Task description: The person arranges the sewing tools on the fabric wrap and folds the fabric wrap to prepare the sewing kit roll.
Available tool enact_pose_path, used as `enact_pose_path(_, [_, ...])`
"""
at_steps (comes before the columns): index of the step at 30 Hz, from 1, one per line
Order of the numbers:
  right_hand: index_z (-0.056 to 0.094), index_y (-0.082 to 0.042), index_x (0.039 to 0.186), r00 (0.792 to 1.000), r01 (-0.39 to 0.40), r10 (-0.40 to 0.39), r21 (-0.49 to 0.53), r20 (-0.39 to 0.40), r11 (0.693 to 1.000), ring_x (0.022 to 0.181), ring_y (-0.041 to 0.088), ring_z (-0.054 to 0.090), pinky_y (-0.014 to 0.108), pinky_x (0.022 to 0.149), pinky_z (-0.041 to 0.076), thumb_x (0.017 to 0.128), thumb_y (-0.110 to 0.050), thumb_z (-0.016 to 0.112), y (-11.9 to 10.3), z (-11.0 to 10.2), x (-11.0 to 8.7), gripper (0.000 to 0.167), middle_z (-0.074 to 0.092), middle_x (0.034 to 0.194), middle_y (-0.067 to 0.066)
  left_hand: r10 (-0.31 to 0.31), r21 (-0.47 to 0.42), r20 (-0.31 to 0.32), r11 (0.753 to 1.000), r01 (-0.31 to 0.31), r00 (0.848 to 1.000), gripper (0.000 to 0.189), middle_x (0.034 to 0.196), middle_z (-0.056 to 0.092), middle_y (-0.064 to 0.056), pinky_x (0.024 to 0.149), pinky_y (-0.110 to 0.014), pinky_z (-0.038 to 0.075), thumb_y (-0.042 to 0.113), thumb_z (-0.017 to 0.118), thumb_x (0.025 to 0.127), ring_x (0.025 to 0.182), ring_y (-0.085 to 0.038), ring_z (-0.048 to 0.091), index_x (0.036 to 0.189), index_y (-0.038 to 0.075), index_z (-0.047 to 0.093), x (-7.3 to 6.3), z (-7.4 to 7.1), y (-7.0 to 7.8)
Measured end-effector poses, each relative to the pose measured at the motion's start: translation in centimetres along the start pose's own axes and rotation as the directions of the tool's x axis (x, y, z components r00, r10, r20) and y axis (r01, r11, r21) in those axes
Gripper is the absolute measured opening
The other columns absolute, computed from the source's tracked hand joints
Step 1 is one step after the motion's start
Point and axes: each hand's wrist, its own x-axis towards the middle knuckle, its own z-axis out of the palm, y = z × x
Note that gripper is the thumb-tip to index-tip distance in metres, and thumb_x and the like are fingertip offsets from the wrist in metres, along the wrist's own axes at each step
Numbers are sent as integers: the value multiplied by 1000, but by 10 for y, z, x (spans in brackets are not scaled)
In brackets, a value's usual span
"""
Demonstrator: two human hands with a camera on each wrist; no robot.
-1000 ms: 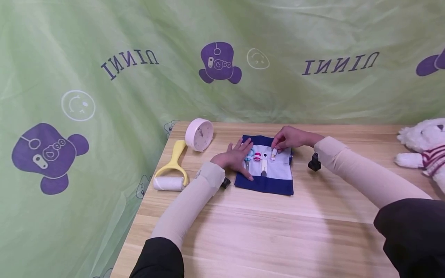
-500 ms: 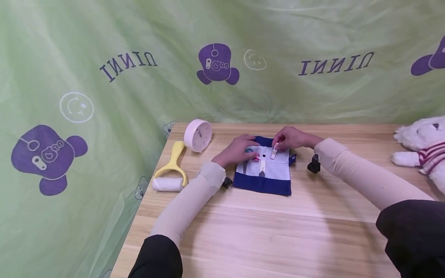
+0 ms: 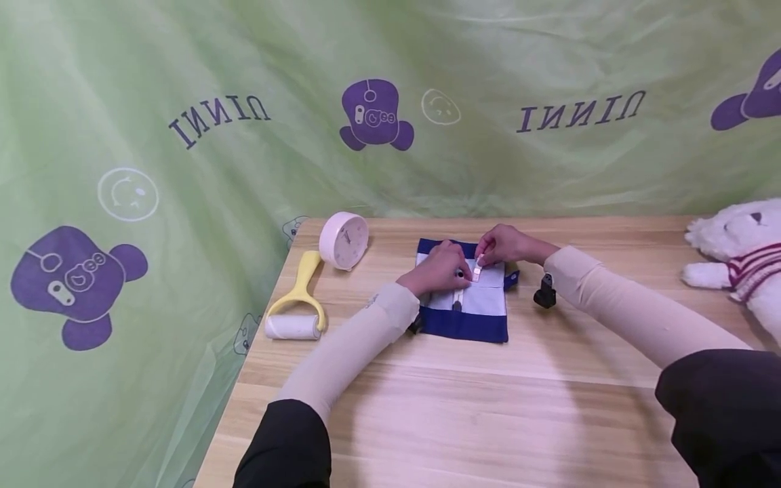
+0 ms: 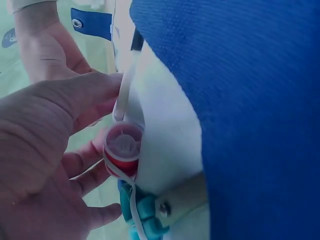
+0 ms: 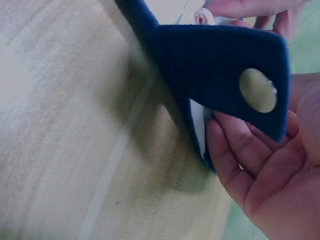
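An unfolded navy sewing pouch (image 3: pixel 466 327) with a pale lining lies on the table. My right hand (image 3: pixel 503 244) pinches a small whitish piece with a reddish mark (image 3: pixel 476 273) over the lining, its fingers partly behind the snap flap (image 5: pixel 215 65) in the right wrist view. My left hand (image 3: pixel 441 268) bends in from the left, fingertips close to that piece. In the left wrist view its thumb and forefinger meet at a white strip (image 4: pixel 128 87); I cannot tell whether they pinch it. Below are a red thread spool (image 4: pixel 122 157) and teal-handled scissors (image 4: pixel 145 207) under a white elastic.
A yellow-handled lint roller (image 3: pixel 295 318) and a pink round clock (image 3: pixel 344 240) stand left of the pouch. At the far right lies a white plush toy (image 3: pixel 741 251) in a striped top. A green printed curtain (image 3: pixel 293 163) hangs behind the wooden table (image 3: pixel 439 407).
My left hand has lifted off the pouch's left side and moved right, over the spool and toward the pinched piece. My right hand stays in place, still pinching it.
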Motion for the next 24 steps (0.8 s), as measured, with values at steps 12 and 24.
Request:
enact_pose_path(12, [74,2,90,999,-35,35,51,6,998,66,5,62,19,61,47,82,-10,81,3,1,1,15,76,76,0,0,-91,56,996,5,998,10,103,73,4,98,-33,42,27,74,91,105,-18,59,93,20,81,8,-1,-1])
enact_pose_path(24, [76,5,98,998,26,-30,72,60,997,68,4,61,19,63,47,84,-6,79,2,-1,5,17,78,86,11,-3,-222,45,975,13,999,12,103,73,-1,85,-23,45,23,72,93,89,-11,58,90,13,78,8,-1,-5])
